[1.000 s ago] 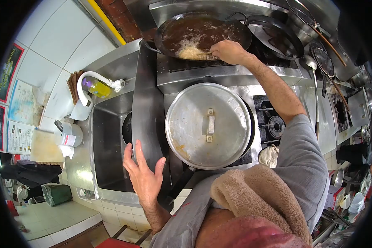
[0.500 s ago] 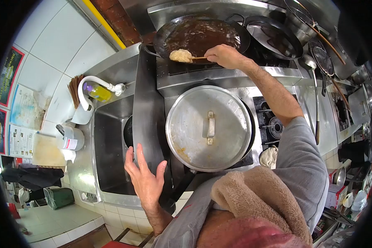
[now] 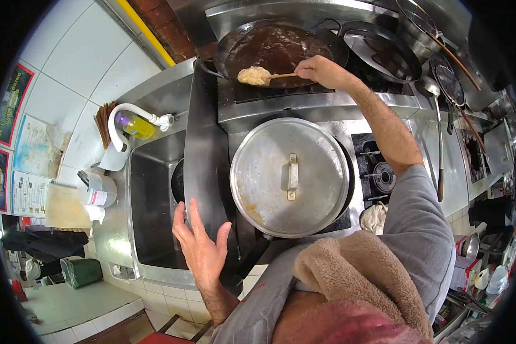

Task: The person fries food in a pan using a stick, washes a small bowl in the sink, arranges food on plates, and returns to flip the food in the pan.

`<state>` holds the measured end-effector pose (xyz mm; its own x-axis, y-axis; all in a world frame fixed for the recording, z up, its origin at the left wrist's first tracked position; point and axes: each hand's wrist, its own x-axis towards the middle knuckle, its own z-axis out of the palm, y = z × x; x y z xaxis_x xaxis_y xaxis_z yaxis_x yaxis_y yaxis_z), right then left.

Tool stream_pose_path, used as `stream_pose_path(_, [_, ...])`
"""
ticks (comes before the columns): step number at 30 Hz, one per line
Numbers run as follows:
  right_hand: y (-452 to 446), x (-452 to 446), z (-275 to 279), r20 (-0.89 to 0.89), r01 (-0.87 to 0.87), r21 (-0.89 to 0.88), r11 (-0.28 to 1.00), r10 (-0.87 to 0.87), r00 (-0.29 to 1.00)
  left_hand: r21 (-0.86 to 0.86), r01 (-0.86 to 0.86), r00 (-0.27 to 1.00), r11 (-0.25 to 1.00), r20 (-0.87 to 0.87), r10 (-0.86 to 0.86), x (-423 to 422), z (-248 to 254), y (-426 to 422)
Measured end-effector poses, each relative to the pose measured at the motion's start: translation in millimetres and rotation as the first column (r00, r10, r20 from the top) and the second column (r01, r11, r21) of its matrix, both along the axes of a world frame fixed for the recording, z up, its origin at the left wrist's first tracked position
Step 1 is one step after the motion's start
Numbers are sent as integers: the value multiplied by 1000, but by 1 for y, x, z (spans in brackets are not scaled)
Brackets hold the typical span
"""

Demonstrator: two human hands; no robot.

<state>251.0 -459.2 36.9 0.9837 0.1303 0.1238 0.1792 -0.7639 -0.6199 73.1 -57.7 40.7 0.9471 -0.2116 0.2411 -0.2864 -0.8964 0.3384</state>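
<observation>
Empty in left hand (image 3: 203,252), with fingers spread wide by sink (image 3: 155,200); likely draining battered food (image 3: 254,75) at near-left rim of far wok (image 3: 223,57); calls for level, steady support; pointing left, running left-right along long axis on stick (image 3: 284,75); pinched narrowly in right hand (image 3: 322,73).

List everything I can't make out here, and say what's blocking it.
- Head view: the near end of the stick, covered by the right hand; its far end, hidden by the pale food.
- Head view: whatever is under the big lid, covered by it.
- Head view: most of the dark round thing in the sink, behind the metal divider.
- Head view: print on the white sheet, too small.
</observation>
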Motion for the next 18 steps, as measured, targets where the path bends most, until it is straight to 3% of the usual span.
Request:
stream_pose_path(6, [-6,5,1,-122,190,116,975,-176,977,-2,-6,1000,1000,0,6,-1,1,-1])
stream_pose_path(10, [-19,10,-3,-119,188,107,976,-175,977,-14,-12,1000,1000,-16,11,0,2,-1])
stream_pose_path(15, [-39,15,-14,77,199,20,980,-200,977,-13,-9,1000,1000,-13,9,0,1,-1])
stream_pose_path(18, [-57,22,-21,75,203,3,979,-202,976,-13,3,1000,1000,14,-2,0,1,-1])
